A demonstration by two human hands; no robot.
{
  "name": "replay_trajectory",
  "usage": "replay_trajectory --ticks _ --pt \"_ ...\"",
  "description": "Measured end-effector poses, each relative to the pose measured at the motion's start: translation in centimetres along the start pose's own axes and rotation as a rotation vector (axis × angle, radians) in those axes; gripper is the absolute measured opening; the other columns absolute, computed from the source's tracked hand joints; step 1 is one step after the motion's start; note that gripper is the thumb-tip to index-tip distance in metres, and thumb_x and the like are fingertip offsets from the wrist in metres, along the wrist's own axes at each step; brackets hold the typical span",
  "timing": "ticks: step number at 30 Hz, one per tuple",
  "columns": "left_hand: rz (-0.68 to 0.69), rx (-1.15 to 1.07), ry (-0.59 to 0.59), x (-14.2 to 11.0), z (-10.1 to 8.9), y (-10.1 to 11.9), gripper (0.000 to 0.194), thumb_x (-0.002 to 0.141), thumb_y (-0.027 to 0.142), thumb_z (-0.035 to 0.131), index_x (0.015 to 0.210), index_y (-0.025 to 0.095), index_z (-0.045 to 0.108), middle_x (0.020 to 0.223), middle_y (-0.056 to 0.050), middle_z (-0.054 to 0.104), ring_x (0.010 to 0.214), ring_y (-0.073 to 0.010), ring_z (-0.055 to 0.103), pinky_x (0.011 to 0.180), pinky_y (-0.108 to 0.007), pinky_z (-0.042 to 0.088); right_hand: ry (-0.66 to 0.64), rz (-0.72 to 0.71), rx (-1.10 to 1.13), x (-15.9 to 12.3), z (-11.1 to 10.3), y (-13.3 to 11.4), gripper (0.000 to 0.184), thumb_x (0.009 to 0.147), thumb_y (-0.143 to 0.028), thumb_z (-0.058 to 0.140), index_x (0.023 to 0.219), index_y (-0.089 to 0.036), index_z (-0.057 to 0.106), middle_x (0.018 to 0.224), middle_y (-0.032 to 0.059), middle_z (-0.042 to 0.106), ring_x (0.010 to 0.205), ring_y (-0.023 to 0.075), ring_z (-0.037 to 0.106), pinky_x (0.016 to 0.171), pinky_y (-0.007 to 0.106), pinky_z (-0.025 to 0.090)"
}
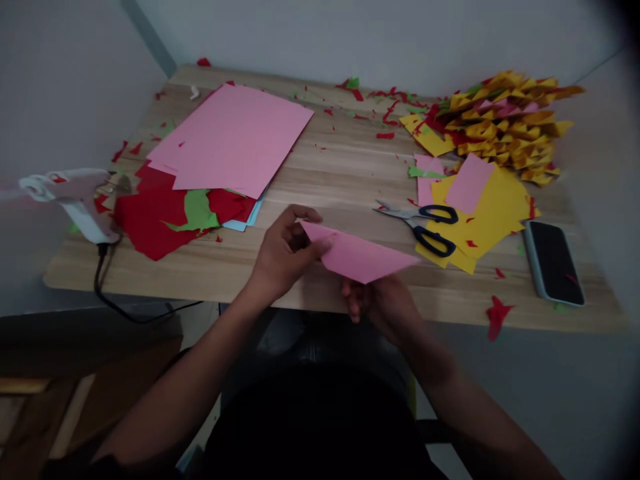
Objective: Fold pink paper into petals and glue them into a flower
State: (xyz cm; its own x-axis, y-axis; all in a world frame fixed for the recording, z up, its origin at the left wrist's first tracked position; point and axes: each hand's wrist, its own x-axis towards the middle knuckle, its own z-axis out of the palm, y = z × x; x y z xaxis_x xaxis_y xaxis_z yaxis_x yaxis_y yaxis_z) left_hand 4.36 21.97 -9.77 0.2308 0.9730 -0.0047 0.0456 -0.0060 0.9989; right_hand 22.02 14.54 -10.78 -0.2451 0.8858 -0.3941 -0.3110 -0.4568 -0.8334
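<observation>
A pink paper piece (365, 257) with slanted ends is held over the front edge of the table. My left hand (285, 250) pinches its left corner between thumb and fingers. Beneath the paper's lower right edge, my right hand (383, 303) is closed against it with curled fingers; the paper hides part of that grip. Just right of the paper lie scissors (417, 220) with dark blue handles, blades pointing left and slightly apart. Yellow paper sheets (493, 210) lie beyond the handles, with a small pink paper strip (470, 183) on top.
Large pink sheets (240, 140) cover red paper (155, 223) at left. A white glue gun (80, 200) stands at the left edge, its cord hanging down. A bundle of folded yellow pieces (505, 127) sits at back right. A phone (554, 262) lies at right; scraps are scattered about.
</observation>
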Motion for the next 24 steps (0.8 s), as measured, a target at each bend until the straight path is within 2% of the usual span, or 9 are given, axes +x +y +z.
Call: replay_trajectory --ticks 3,5,7,9,11,13,16,21,24 --pt "0.023 0.271 0.100 -0.9 0.6 -1.5 0.019 0.086 0.027 0.067 0.103 0.024 0.059 0.068 0.004 0.060 0.060 -0.0128 0.054 0.060 -0.025 0.043 0.138 -0.387 -0.603 -2.9 0.4 1.1 0.011 0.094 -0.023 0.052 0.089 -0.023 0.062 0.071 -0.0002 0.065 0.060 0.0145 0.062 0.055 0.027 0.051" --pt "0.114 0.617 0.036 -1.4 0.9 -2.1 0.005 0.086 0.024 0.067 0.090 0.022 0.064 0.077 0.000 0.065 0.073 -0.0172 0.058 0.074 -0.032 0.046 0.120 -0.766 -0.987 -4.1 0.5 1.3 0.017 0.088 -0.011 0.058 0.098 -0.024 0.064 0.082 0.0019 0.070 0.074 0.0167 0.065 0.067 0.030 0.054" --pt "0.225 0.880 -0.026 -1.7 0.8 -2.2 0.005 0.086 0.026 0.067 0.089 0.022 0.068 0.097 -0.004 0.068 0.093 -0.0233 0.059 0.087 -0.040 0.044 0.123 -0.915 -1.210 -4.1 -0.1 1.2 0.027 0.085 -0.007 0.062 0.107 -0.023 0.064 0.098 0.0062 0.072 0.093 0.0210 0.066 0.083 0.036 0.055" --pt "0.306 0.955 -0.057 -2.0 0.4 -2.0 0.013 0.089 0.031 0.066 0.097 0.022 0.070 0.116 -0.008 0.064 0.108 -0.0270 0.056 0.093 -0.044 0.043 0.137 -0.843 -1.348 -3.1 -1.1 0.8 0.033 0.087 -0.014 0.066 0.119 -0.019 0.062 0.123 0.0125 0.069 0.117 0.0272 0.061 0.101 0.046 0.051" --pt "0.372 0.924 -0.109 -2.4 -0.5 -1.8 0.018 0.091 0.033 0.064 0.105 0.022 0.069 0.124 -0.009 0.062 0.115 -0.0267 0.056 0.097 -0.044 0.043 0.084 -0.755 -1.423 -1.8 -2.3 0.5 0.041 0.090 -0.025 0.067 0.129 -0.018 0.058 0.136 0.0138 0.063 0.127 0.0294 0.056 0.109 0.050 0.046" --pt "0.428 0.920 -0.202 -3.0 -1.4 -1.8 0.021 0.092 0.032 0.064 0.110 0.022 0.067 0.125 -0.009 0.064 0.115 -0.0255 0.057 0.098 -0.043 0.044 0.038 -0.724 -1.430 -0.8 -3.2 0.3 0.040 0.092 -0.028 0.065 0.131 -0.019 0.058 0.136 0.0112 0.064 0.128 0.0276 0.057 0.111 0.049 0.046" --pt "0.455 0.963 -0.315 -3.9 -2.3 -1.9 0.025 0.090 0.033 0.068 0.113 0.024 0.066 0.121 -0.006 0.070 0.113 -0.0247 0.061 0.097 -0.042 0.044 0.036 -0.734 -1.409 -0.4 -3.5 0.3 0.030 0.094 -0.020 0.061 0.124 -0.021 0.063 0.130 0.0090 0.068 0.124 0.0257 0.059 0.108 0.048 0.048" --pt "0.459 0.948 -0.198 -4.6 -1.8 -2.3 0.017 0.088 0.027 0.072 0.104 0.027 0.069 0.104 0.000 0.075 0.105 -0.0232 0.063 0.093 -0.040 0.046 0.097 -0.790 -1.495 -0.9 -2.9 0.8 0.035 0.092 -0.014 0.062 0.125 -0.026 0.066 0.135 0.0110 0.064 0.124 0.0293 0.056 0.101 0.049 0.048" --pt "0.410 0.985 -0.159 -4.6 -1.1 -2.3 0.021 0.087 0.030 0.072 0.107 0.024 0.068 0.102 -0.003 0.074 0.101 -0.0242 0.062 0.090 -0.041 0.046 0.090 -0.788 -1.490 -0.7 -2.8 1.0 0.027 0.093 -0.015 0.063 0.116 -0.027 0.069 0.116 0.0067 0.072 0.106 0.0256 0.062 0.089 0.042 0.050"
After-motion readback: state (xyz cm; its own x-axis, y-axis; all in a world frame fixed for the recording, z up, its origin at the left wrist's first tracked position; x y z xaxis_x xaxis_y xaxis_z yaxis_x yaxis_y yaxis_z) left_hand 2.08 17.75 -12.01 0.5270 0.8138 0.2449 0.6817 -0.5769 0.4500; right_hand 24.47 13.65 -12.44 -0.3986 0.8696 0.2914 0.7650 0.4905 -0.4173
